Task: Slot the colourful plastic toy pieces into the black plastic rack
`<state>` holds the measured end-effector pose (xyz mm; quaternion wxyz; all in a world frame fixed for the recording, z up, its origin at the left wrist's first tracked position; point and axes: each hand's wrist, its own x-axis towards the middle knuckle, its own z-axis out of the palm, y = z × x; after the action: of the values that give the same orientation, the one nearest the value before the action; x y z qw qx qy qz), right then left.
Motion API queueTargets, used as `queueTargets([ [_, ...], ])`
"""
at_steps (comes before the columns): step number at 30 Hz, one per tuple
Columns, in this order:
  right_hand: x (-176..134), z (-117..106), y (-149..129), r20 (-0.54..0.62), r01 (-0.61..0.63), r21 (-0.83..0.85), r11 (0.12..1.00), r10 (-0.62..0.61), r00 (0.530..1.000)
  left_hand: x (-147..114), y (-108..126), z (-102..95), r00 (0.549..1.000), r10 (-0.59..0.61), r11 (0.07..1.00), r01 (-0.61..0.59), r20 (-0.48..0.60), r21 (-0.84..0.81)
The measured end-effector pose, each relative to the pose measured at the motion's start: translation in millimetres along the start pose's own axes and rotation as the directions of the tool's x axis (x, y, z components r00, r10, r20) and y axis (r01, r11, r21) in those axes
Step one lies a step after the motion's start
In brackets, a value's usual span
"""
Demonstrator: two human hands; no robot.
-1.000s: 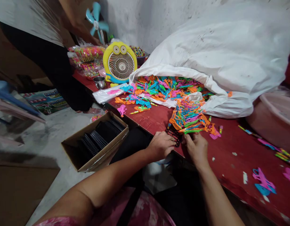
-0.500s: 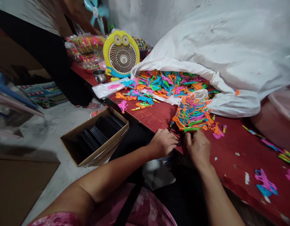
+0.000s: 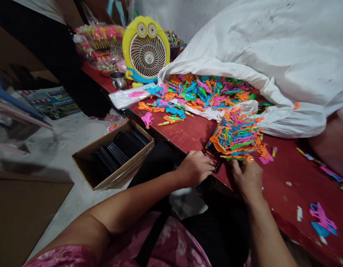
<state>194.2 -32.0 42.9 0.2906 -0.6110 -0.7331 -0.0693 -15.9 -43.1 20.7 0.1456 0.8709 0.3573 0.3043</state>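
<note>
Near the table's front edge, my left hand (image 3: 196, 168) is closed over a black plastic grid rack (image 3: 212, 157), hiding part of it. A dense row of colourful plastic pieces (image 3: 235, 131) in orange, blue, green and pink stands in the rack. My right hand (image 3: 248, 178) is closed at the near end of that row, thumb and fingers pinching an orange plastic piece (image 3: 237, 157). The fingertips are partly covered by the pieces. Behind the row, many similar loose pieces (image 3: 205, 91) spill from the mouth of a big white sack (image 3: 266, 44).
A cardboard box (image 3: 142, 157) of black racks stands left of the red table (image 3: 185, 135). Further back are a yellow fan (image 3: 127, 44), a metal cup (image 3: 117, 79) and bagged bright pieces (image 3: 104, 39). Another person's dark-clad leg (image 3: 54, 63) is at the left.
The view has shifted slightly. My right hand has moved a little right, away from my left hand, and an orange piece now shows at its fingers. My left hand stays at the rack.
</note>
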Motion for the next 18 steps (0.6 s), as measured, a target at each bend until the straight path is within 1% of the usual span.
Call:
queueTargets([
  [3,-3.6,0.2,2.3,-0.006,-0.044,0.063,0.997,0.045,0.999,-2.2,1.0,-0.6,1.000,-0.010,1.000,0.010,-0.010,-0.025],
  [7,-10.6,-3.2,-2.8,-0.027,-0.173,0.194,0.966,0.181,0.983,-2.6,1.0,0.1,1.000,0.002,0.999,-0.003,-0.024,-0.043],
  [9,-12.1,-5.1,-4.6,-0.036,-0.210,0.257,0.943,0.227,0.973,-2.2,0.1,1.2,0.999,0.007,0.999,-0.008,-0.031,-0.034],
  [14,-9.8,-2.1,-4.3,-0.013,-0.210,0.331,0.920,0.227,0.974,-0.4,-1.0,2.4,1.000,-0.009,1.000,0.009,-0.016,-0.011],
  [16,-8.9,0.4,-4.6,-0.016,-0.195,0.321,0.927,0.211,0.977,0.2,-0.5,1.4,1.000,-0.007,1.000,0.007,-0.009,-0.009],
  [18,-8.2,1.5,-6.1,-0.035,-0.153,0.274,0.949,0.169,0.985,0.6,0.2,0.1,1.000,-0.006,1.000,0.006,-0.008,-0.008],
])
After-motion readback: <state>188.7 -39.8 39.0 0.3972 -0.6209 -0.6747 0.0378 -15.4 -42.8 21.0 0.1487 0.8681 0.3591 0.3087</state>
